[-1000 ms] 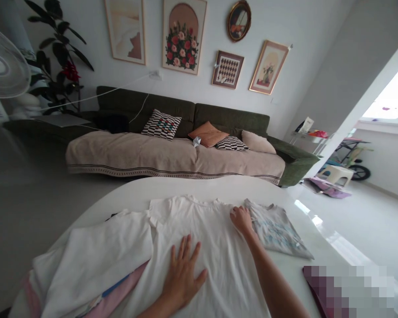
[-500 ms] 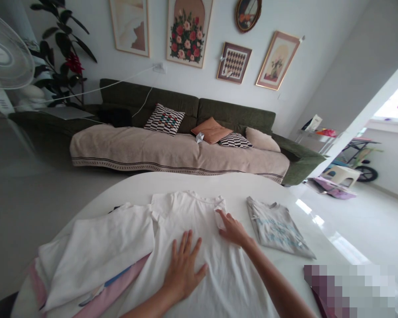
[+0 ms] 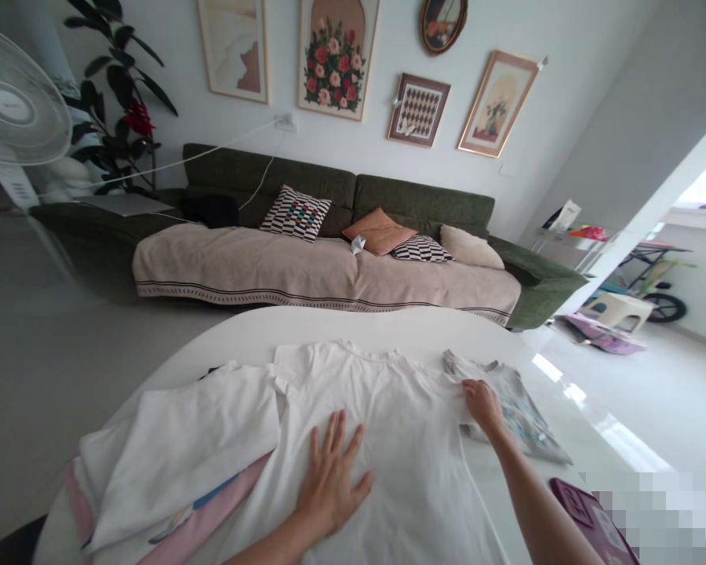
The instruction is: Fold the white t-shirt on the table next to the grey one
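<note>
Our grip differs by side: the left hand point(image 3: 332, 480) lies flat and released, fingers spread, while the right hand point(image 3: 483, 404) pinches cloth. From left to right on the white surface point(image 3: 476, 329), we have a white garment point(image 3: 194, 439) over pink cloth point(image 3: 223, 512); then a white T-shirt point(image 3: 400, 447), its long axis running from the far collar towards us, our left hand on its middle, our right at its outer sleeve, nearer the collar, the body lying leftward; lastly a folded grey shirt point(image 3: 521, 408), partly beneath that sleeve.
</note>
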Motion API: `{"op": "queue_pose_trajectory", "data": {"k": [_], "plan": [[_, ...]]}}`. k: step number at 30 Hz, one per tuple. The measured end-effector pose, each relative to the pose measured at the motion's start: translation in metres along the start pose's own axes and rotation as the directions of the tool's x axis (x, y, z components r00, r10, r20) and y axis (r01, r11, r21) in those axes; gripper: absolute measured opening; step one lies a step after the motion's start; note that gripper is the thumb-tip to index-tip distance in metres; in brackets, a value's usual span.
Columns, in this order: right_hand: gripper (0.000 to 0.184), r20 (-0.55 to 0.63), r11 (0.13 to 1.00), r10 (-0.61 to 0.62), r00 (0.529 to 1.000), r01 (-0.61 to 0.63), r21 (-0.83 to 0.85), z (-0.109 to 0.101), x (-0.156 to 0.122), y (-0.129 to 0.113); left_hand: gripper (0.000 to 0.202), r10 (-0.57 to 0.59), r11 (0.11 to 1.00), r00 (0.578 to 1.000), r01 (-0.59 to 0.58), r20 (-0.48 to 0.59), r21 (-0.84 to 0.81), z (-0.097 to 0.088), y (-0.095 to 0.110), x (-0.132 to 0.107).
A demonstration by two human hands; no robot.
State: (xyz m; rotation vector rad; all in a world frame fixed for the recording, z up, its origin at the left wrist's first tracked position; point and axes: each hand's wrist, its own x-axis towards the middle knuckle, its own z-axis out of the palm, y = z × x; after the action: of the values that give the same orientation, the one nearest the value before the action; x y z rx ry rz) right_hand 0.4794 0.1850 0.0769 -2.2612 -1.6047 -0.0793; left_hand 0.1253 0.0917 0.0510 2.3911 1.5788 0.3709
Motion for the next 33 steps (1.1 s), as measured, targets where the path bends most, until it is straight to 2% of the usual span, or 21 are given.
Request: {"op": "queue_pose_trajectory", "data": {"k": [4, 8, 11, 14, 16, 19, 22, 27, 33], "plan": [[0.036, 0.015, 0.999, 0.026, 1.000, -0.026, -0.019, 0.014, -0.007, 0.002, 0.066, -0.005, 1.000, 1.000, 0.005, 0.021, -0.014, -0.003, 0.001, 0.000], [0.047, -0.017, 0.998, 0.050, 0.999, -0.050, -0.042, 0.011, -0.013, 0.006, 0.068, -0.021, 1.000, 0.999, 0.021, 0.036, -0.008, -0.003, 0.002, 0.001], [0.045, -0.018, 0.994, 0.071, 0.997, -0.072, -0.081, 0.006, -0.020, 0.005, 0.070, -0.021, 1.000, 0.999, 0.021, 0.036, -0.006, -0.003, 0.002, 0.001], [0.044, -0.033, 0.991, 0.058, 0.998, -0.062, -0.121, 0.003, -0.021, -0.012, 0.071, -0.027, 1.000, 0.998, 0.027, 0.056, 0.003, -0.005, 0.002, 0.001], [0.040, -0.023, 0.991, -0.013, 1.000, 0.010, -0.135, 0.006, -0.015, -0.033, 0.071, -0.031, 0.999, 0.997, 0.030, 0.069, 0.009, -0.006, 0.003, 0.001], [0.031, 0.069, 0.984, -0.128, 0.989, 0.135, -0.115, 0.018, 0.001, -0.066, 0.069, -0.035, 0.999, 0.997, 0.034, 0.074, 0.018, -0.007, 0.003, 0.000], [0.028, 0.119, 0.985, -0.129, 0.984, 0.141, -0.099, 0.033, 0.018, -0.085, 0.070, -0.028, 1.000, 0.997, 0.027, 0.076, 0.008, -0.007, 0.003, -0.001], [0.027, 0.145, 0.986, -0.101, 0.984, 0.118, -0.115, 0.048, 0.033, -0.089, 0.070, -0.025, 0.999, 0.998, 0.027, 0.065, -0.030, -0.004, 0.001, 0.000], [0.028, 0.166, 0.981, -0.112, 0.980, 0.136, -0.139, 0.053, 0.039, -0.086, 0.071, -0.038, 0.998, 0.994, 0.043, 0.103, -0.055, -0.006, 0.003, 0.002]]}}
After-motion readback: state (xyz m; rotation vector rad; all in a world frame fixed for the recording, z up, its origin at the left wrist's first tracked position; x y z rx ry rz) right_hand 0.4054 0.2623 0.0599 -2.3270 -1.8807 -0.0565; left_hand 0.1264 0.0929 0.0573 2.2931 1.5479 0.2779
